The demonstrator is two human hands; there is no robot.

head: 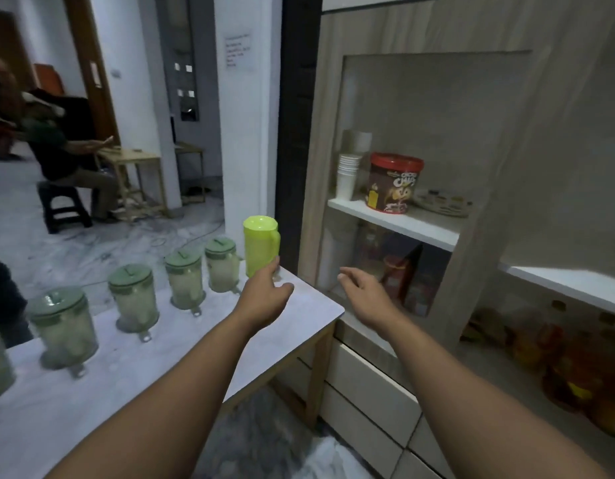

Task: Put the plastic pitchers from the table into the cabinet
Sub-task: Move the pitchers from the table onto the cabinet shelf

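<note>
A lime-green plastic pitcher point(260, 244) stands upright at the far right corner of the white table point(309, 307). Several clear pitchers with dull green lids point(184, 279) stand in a row to its left, along the table's far edge. My left hand point(264, 294) reaches toward the lime pitcher, fingertips at its base, holding nothing. My right hand point(363, 291) hovers open in front of the cabinet's glass door point(416, 133), which looks closed. The cabinet point(489, 236) stands right of the table.
Behind the glass, a shelf point(396, 221) holds stacked paper cups point(347, 176), a red-lidded tub point(394, 183) and a plate. Boxes sit below. Bottles fill a lower right compartment point(558, 357). A seated person point(64, 150) is at the far left by a wooden table.
</note>
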